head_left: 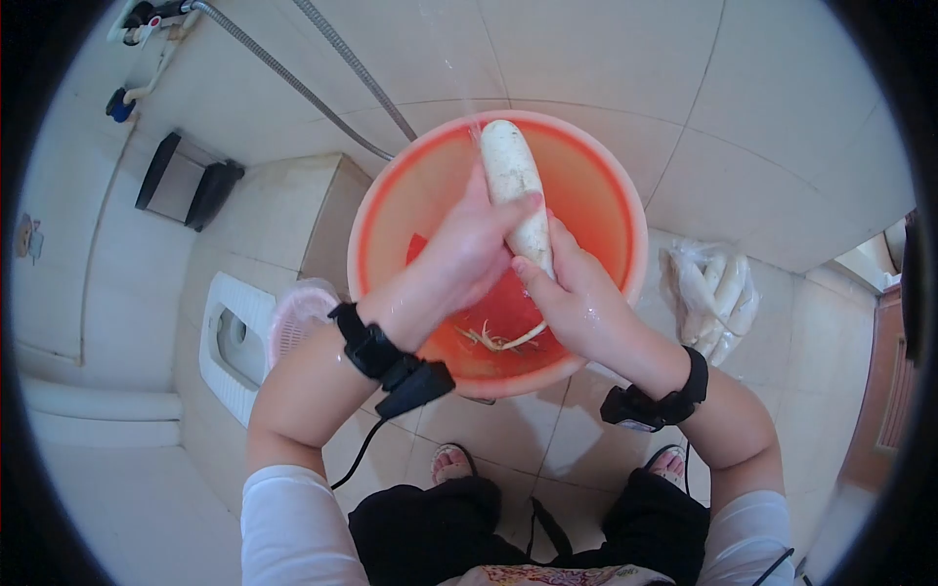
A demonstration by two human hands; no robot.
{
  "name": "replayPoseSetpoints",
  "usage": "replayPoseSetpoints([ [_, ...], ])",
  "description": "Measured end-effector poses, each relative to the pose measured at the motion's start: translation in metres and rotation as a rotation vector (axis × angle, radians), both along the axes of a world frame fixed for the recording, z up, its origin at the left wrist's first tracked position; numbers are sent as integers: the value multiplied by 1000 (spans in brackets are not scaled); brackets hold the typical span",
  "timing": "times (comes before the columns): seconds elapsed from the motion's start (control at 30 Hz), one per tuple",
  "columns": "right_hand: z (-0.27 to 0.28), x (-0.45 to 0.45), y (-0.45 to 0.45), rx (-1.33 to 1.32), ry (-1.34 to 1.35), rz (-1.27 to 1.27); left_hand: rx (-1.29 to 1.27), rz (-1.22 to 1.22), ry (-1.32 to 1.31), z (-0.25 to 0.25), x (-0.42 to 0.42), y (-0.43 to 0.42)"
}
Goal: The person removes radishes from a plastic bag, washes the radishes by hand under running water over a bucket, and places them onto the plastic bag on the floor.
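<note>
Evidently, a long white cylindrical radish (510,161) is gripped by both hands above a round pink-and-orange plastic tub (637,234).

The left hand (471,239) is curled about its middle, thumb across the front; the right hand (570,291) closes round the lower end, its hidden fingers not traceable. The radish, marked with brownish specks, is probably stiff, fairly heavy and slippery when wet; the thick middle and lower end should offer the surest hold. A thin pale root (503,342) shows below the right hand. The tub stands over a beige tiled floor (489,503), against a tiled wall (606,59). To the right lies a clear plastic bag of white radishes (718,298); to the left, a white ceramic squat toilet (217,342).
</note>
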State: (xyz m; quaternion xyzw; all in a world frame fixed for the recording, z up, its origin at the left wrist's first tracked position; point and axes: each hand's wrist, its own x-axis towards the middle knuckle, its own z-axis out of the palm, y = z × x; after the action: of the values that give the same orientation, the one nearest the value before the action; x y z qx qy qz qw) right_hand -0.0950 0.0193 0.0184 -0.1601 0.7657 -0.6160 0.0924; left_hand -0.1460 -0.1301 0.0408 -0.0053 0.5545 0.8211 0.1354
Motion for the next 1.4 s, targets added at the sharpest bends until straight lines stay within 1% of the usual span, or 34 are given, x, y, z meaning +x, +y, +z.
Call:
replayPoseSetpoints([
  [0.1,-4,-1,-1,32,-46,-16,32,-25,-25,1,7,0],
  [0.17,-3,-1,-2,5,63,-22,-72,1,41,-5,-16,-10],
  [0.27,-2,1,-2,-12,92,50,-38,73,-4,-10,-54,-29],
  [0.33,-2,1,-1,3,86,35,-39,44,2,-15,-57,-26],
  [0.4,-2,1,-1,18,77,24,32,32,-140,-20,-50,-19],
  [0.5,-1,0,1,24,61,32,82,26,-82,-18,-23,-13],
  [0.6,0,3,0,65,-7,31,69,16,-19,2,9,-4],
  [0.67,-2,4,-1,101,132,6,52,9,-5,2,9,-6],
  [0.73,6,6,2,137,95,35,36,7,11,1,3,-12],
  [0.8,7,6,1,169,59,54,-64,14,32,-8,-29,-25],
  [0.87,0,8,-2,116,163,81,-62,-16,15,-9,-51,-35],
  [0.93,3,8,-1,137,151,68,-63,54,58,-4,-59,-33],
  [1.07,10,9,2,218,81,96,12,34,-43,-21,-46,-28],
  [1.17,8,5,0,215,49,35,-10,24,-43,-9,0,-12],
  [1.23,12,5,-1,229,4,36,-17,-55,-61,-1,24,-4],
  [1.3,12,4,0,248,-33,39,-29,-41,-10,-1,19,-6],
  [1.37,5,5,-1,185,49,16,-48,-35,39,0,5,-10],
  [1.4,6,7,-1,183,48,14,-86,36,14,-1,-9,-13],
])
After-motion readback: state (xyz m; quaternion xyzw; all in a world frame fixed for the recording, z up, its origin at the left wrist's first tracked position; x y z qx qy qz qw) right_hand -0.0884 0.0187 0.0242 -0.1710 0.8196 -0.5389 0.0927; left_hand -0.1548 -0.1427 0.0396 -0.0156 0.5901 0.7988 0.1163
